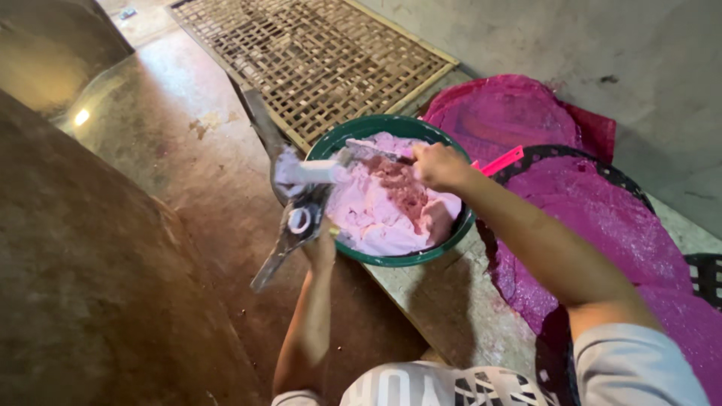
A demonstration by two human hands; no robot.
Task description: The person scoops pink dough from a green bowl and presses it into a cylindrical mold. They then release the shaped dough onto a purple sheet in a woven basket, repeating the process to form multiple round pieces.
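Bare concrete floor (pixel 188 150) (glossy), grey wall (pixel 602 45).

Beside the green basin (pixel 391 259), both forearms are bare. A pale grey short sleeve (pixel 639 365) covers the right upper arm; the grey shirt front (pixel 444 385) carries bold white-and-black lettering.

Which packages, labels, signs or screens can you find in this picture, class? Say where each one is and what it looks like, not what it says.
Printed shirt: bottom edge, on the person; light grey with big dark block letters.
No packages, signs or screens show around the green bowl.
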